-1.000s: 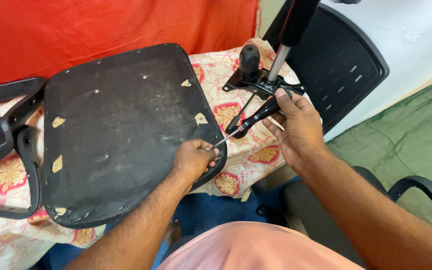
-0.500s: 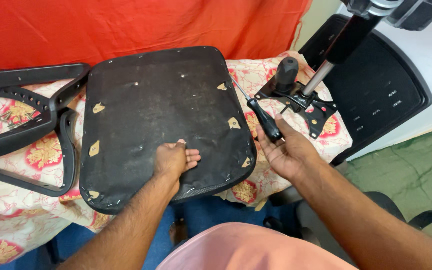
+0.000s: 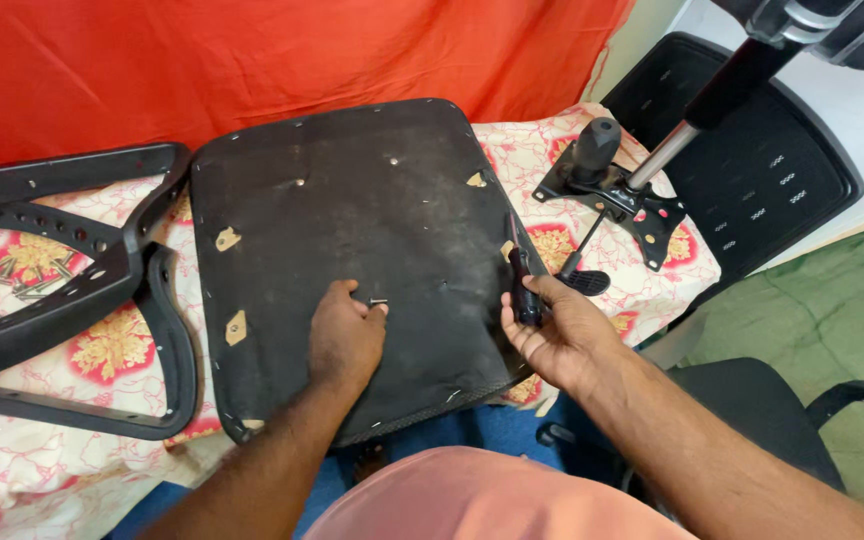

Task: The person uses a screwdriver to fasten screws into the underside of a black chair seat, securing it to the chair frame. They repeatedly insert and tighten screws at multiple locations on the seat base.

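While upturned, dusty black seat base [image 3: 352,230], holes.

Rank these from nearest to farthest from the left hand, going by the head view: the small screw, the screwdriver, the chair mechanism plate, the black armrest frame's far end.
From the left hand:
1. Small screw, at its fingertips.
2. Screwdriver, to the right, in the right hand.
3. Chair mechanism plate, far upper right.
The black armrest frame lies left; its far end is too close to the plate to rank.
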